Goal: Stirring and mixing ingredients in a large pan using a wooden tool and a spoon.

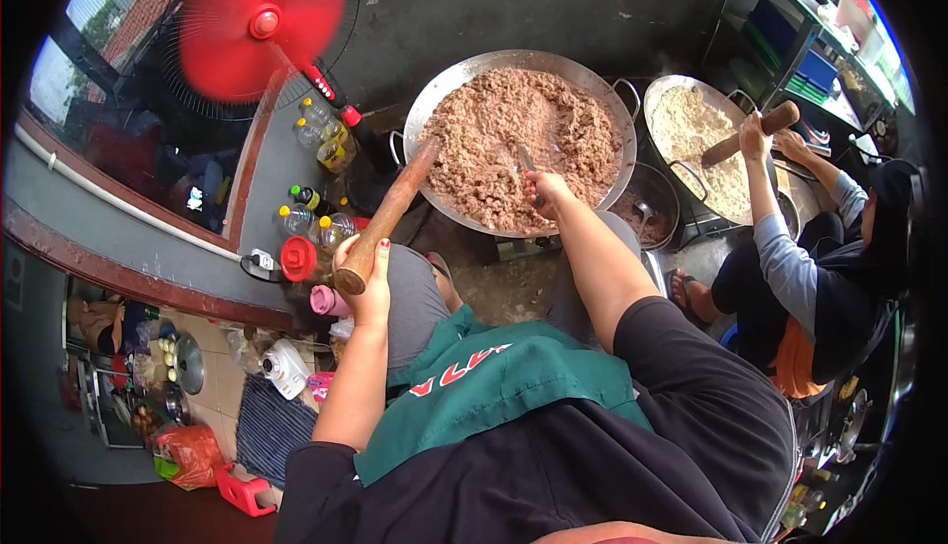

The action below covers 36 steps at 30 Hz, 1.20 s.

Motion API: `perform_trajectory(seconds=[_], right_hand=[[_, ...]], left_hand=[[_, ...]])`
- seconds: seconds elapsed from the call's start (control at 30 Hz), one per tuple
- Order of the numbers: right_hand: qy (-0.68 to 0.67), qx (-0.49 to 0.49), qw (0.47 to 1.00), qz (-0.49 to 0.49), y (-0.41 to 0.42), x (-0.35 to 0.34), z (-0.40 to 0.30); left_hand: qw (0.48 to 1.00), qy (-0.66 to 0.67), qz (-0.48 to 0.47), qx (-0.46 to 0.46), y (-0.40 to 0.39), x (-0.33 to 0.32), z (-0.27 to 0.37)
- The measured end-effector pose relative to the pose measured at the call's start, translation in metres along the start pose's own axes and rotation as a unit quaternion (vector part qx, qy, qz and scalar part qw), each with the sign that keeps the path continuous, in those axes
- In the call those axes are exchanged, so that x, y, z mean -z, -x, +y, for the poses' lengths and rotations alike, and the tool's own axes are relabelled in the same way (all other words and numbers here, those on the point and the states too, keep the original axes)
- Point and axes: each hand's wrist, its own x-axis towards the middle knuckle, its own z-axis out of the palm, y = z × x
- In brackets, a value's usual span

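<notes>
A large metal pan with two handles (474, 68) stands before me, filled with a brown, crumbly food mass (533, 129). My left hand (366, 277) grips the near end of a thick wooden pestle (392, 211), whose far end rests at the left edge of the mass. In my right hand (546, 192) is the handle of a metal utensil (524, 159); its tip touches the food near the pan's middle, and its exact kind cannot be told.
A co-worker (837, 270) at the right holds a wooden pestle (752, 133) over a second pan (655, 103) of pale food. A smaller pot (670, 181) with a ladle sits between. Left are a running red fan (264, 22) and plastic bottles (333, 148).
</notes>
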Motion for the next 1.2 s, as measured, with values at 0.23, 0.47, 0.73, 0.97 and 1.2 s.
perform_trajectory(seconds=[0.23,0.47,0.73,0.97,1.2], right_hand=[[0.042,0.026,0.998,-0.027,0.025,0.005,0.002],[0.065,0.041,0.997,-0.026,0.047,0.012,-0.01],[0.069,0.059,0.996,-0.019,0.061,0.007,-0.016],[0.065,0.093,0.993,-0.023,0.059,0.004,-0.024],[0.202,0.21,0.956,0.004,0.015,0.013,-0.041]], left_hand=[[0.999,0.026,0.017,0.01,0.0,-0.001,-0.004],[1.0,0.013,0.022,-0.011,-0.001,-0.007,-0.005],[1.0,-0.016,0.022,-0.009,-0.002,-0.007,-0.011],[1.0,-0.026,0.011,-0.009,-0.004,-0.007,-0.005],[0.999,-0.046,0.002,-0.025,-0.007,-0.01,-0.003]])
